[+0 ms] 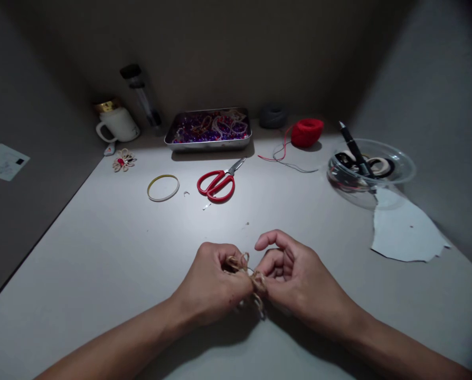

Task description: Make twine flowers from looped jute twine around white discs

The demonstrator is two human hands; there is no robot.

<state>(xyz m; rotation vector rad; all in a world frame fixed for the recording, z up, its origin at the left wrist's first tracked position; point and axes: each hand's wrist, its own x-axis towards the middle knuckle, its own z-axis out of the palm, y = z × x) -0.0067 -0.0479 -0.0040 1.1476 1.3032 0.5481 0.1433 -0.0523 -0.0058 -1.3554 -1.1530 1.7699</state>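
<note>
My left hand (210,279) and my right hand (299,277) meet low in the middle of the white table (113,253). Between them is a small bundle of looped jute twine (248,274). The left hand's fingers are curled round the loops on the left. With thumb and fingers, the right hand pinches the twine on the right, its index finger bent above. Loose twine ends hang down between both wrists.
Red scissors (217,183), a yellowish ring (163,187) and a small twine flower (123,160) lie further back. A metal tray of beads (208,129), a white mug (117,125), red yarn (307,132), grey thread (273,115), a glass bowl with a pen (368,166) and torn paper (404,229) stand around.
</note>
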